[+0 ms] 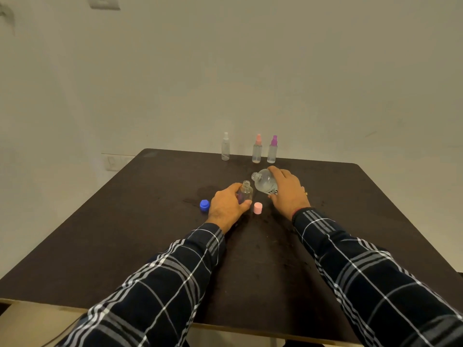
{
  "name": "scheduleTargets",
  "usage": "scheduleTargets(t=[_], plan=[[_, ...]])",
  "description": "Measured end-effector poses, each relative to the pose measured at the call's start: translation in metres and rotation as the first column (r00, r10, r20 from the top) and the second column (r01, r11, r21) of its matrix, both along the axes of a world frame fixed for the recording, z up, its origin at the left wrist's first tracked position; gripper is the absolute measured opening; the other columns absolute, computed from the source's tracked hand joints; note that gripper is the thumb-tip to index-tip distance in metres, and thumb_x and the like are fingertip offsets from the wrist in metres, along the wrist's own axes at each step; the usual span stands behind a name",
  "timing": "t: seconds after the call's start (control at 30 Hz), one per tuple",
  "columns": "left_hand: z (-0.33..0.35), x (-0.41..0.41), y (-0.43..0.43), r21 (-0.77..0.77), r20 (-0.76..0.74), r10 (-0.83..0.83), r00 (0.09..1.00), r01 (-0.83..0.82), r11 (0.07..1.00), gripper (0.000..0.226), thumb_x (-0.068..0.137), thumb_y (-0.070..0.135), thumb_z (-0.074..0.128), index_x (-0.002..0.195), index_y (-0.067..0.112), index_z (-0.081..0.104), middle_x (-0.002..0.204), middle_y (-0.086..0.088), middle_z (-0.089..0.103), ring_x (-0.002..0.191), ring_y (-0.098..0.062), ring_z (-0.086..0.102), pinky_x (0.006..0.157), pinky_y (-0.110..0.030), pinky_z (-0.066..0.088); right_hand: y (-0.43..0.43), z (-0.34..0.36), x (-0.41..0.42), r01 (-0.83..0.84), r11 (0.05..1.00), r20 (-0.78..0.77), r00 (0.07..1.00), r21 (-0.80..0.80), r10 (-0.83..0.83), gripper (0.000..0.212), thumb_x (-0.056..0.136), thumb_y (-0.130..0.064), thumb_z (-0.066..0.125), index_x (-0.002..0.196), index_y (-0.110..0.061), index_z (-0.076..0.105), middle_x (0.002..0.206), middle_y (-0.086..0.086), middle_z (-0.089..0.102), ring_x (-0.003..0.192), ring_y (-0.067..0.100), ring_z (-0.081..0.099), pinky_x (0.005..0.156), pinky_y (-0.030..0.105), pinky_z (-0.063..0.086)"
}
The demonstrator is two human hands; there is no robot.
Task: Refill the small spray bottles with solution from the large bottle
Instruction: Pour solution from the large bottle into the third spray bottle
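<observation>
Counted on the dark table (125, 236)

Three capped spray bottles at the far edge: one white-topped (225, 147), one pink-topped (257, 149), one purple-topped (272, 150). One open small bottle (245, 193). One large bottle (265, 182), uncapped. Two loose caps: one blue (204, 205), one pink (257, 208). Two hands: left (226, 207), right (288, 190).

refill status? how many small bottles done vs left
Looks done: three capped spray bottles stand at the far edge; their fill levels are hard to read. In hand: left hand steadies an open small bottle, right hand tilts the large bottle toward its neck. Left: finish pouring and close it; pink cap and blue cap lie on the table.
</observation>
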State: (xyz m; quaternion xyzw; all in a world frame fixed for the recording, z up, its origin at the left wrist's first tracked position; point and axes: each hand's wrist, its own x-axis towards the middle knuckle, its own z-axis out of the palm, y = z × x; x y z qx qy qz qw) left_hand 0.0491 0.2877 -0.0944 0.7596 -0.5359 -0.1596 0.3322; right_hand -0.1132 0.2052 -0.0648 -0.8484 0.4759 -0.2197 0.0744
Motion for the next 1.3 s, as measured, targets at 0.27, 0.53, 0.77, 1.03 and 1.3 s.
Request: scheduleTargets(t=[0.27, 0.53, 0.77, 1.03, 1.3], plan=[[-0.001, 0.0, 0.0, -0.005, -0.002, -0.009, 1.0, 0.009, 1.0, 0.057, 0.088, 0.04, 0.072, 0.139, 0.026, 0.05, 0.123, 0.0, 0.068, 0.111, -0.018, 0.065, 0.101, -0.042, 0.053, 0.002, -0.001, 0.004, -0.024, 1.0, -0.034, 0.999, -0.02, 0.023, 0.072, 0.083, -0.017, 0.075, 0.142, -0.031, 0.037, 0.142, 0.003, 0.047, 0.131, 0.029, 0.045, 0.105, 0.062, 0.041], [0.0, 0.0, 0.001, -0.001, 0.014, 0.002, 1.0, -0.002, 1.0, 0.056, 0.089, 0.039, 0.072, 0.139, 0.026, 0.051, 0.121, 0.0, 0.069, 0.11, -0.019, 0.065, 0.1, -0.043, 0.053, 0.002, 0.006, 0.003, -0.031, 0.997, -0.099, 0.995, -0.072, 0.024, 0.073, 0.084, -0.016, 0.074, 0.144, -0.033, 0.036, 0.14, 0.003, 0.047, 0.13, 0.028, 0.045, 0.104, 0.065, 0.039], [0.001, -0.001, 0.001, -0.001, 0.007, 0.0, 1.0, 0.0, 1.0, 0.055, 0.09, 0.037, 0.071, 0.139, 0.025, 0.05, 0.123, -0.001, 0.068, 0.113, -0.019, 0.064, 0.102, -0.043, 0.051, 0.0, 0.013, 0.004, -0.036, 0.991, -0.175, 0.985, -0.13, 0.013, 0.075, 0.083, -0.016, 0.076, 0.144, -0.034, 0.035, 0.138, 0.003, 0.048, 0.132, 0.029, 0.043, 0.106, 0.068, 0.035], [0.003, -0.002, 0.002, 0.013, 0.007, -0.002, 1.0, 0.002, 1.0, 0.056, 0.09, 0.036, 0.071, 0.14, 0.024, 0.049, 0.126, -0.001, 0.066, 0.115, -0.019, 0.063, 0.104, -0.041, 0.05, -0.001, 0.018, 0.005, -0.027, 0.989, -0.217, 0.976, -0.145, -0.005, 0.077, 0.087, -0.012, 0.072, 0.148, -0.035, 0.032, 0.145, 0.003, 0.042, 0.138, 0.028, 0.036, 0.108, 0.073, 0.025], [0.003, -0.003, 0.002, -0.002, 0.009, -0.002, 1.0, 0.002, 1.0, 0.054, 0.09, 0.036, 0.072, 0.138, 0.026, 0.051, 0.124, 0.0, 0.067, 0.113, -0.018, 0.063, 0.102, -0.041, 0.051, 0.001, 0.022, 0.005, -0.032, 0.985, -0.234, 0.972, -0.17, -0.009, 0.074, 0.089, -0.011, 0.068, 0.149, -0.034, 0.032, 0.144, 0.005, 0.042, 0.139, 0.029, 0.034, 0.11, 0.074, 0.022]])
